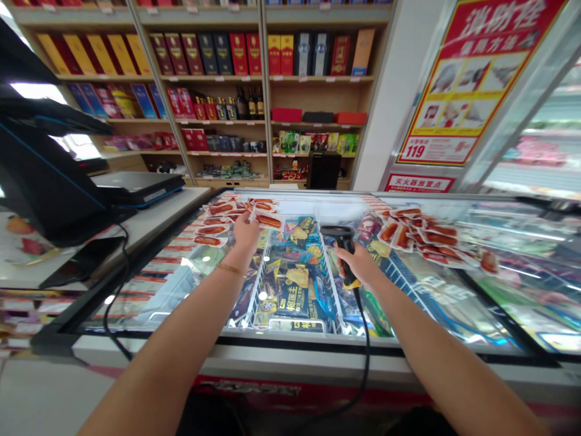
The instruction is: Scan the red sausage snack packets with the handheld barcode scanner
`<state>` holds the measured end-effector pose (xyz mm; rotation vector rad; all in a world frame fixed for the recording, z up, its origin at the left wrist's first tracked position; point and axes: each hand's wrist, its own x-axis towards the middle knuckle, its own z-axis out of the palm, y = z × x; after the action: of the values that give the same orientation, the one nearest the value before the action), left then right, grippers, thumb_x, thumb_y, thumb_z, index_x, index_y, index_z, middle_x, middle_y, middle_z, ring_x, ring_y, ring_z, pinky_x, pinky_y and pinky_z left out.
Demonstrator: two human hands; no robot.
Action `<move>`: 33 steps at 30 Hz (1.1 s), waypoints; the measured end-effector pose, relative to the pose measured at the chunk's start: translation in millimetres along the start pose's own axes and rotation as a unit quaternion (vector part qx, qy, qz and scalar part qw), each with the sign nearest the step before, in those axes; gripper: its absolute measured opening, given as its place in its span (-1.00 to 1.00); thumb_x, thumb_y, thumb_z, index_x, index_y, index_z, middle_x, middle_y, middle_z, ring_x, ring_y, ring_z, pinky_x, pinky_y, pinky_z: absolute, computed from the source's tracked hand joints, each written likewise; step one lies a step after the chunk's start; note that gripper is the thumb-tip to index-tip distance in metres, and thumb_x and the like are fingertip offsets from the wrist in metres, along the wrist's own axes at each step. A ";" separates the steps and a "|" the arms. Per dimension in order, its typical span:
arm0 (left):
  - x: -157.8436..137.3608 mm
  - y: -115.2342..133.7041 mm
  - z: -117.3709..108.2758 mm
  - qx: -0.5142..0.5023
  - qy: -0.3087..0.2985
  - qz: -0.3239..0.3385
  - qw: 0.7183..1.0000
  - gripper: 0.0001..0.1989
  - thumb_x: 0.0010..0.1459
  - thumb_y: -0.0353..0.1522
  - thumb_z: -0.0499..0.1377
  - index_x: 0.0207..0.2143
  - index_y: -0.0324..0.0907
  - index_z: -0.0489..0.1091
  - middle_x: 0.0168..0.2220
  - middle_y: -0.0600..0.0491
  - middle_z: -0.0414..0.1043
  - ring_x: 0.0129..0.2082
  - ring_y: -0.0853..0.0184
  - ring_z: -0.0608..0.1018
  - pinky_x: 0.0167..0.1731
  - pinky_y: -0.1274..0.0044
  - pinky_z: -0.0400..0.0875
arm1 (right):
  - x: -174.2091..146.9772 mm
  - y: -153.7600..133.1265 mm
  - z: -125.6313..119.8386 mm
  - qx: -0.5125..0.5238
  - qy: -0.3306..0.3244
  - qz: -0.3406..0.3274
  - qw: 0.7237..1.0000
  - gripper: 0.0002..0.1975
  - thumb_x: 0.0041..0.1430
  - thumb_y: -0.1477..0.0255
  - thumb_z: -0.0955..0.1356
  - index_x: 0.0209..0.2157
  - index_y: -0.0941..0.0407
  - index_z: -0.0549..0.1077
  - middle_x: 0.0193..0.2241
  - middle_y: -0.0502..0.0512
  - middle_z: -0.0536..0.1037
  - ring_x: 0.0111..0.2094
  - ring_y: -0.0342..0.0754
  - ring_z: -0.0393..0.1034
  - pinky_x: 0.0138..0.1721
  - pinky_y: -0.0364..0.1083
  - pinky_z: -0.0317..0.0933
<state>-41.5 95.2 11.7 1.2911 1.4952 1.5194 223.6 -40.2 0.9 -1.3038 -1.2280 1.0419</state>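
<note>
My left hand (246, 233) is closed on the edge of a clear packet of sausage (269, 221) at the far left of the freezer's glass top. Several more sausage packets (211, 230) lie close beside that hand, some overlapping. My right hand (361, 265) is wrapped round the handle of a black and yellow barcode scanner (346, 245), held above the glass. From its base a black cable (365, 345) hangs down over the freezer's front edge. To the right of the scanner, a heaped pile of sausage packets (424, 236) rests on the glass.
Under the glass of the chest freezer (281, 348), wire baskets hold bagged frozen goods (293, 290). A counter (149, 221) with a black weighing scale (140, 188) stands at left. Behind are shelves (209, 79) of boxes and bottles, and a red poster (481, 79) at right.
</note>
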 end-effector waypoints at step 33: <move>-19.9 -27.4 26.5 -0.034 -0.052 -0.026 0.998 -0.86 0.05 -0.34 0.10 -0.50 -0.18 0.38 -0.56 0.08 0.39 -0.44 0.33 0.50 -0.36 0.51 0.43 | -26.1 -11.7 27.3 -0.036 -0.086 -0.003 0.996 -0.69 0.05 0.23 0.38 -0.25 0.08 0.25 -0.64 -0.15 0.37 -0.72 -0.16 0.28 -0.65 -0.15 0.24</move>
<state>-15.8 90.0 -22.4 1.2619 1.3896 1.4357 192.5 -63.6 8.3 -1.2840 -1.4091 1.1335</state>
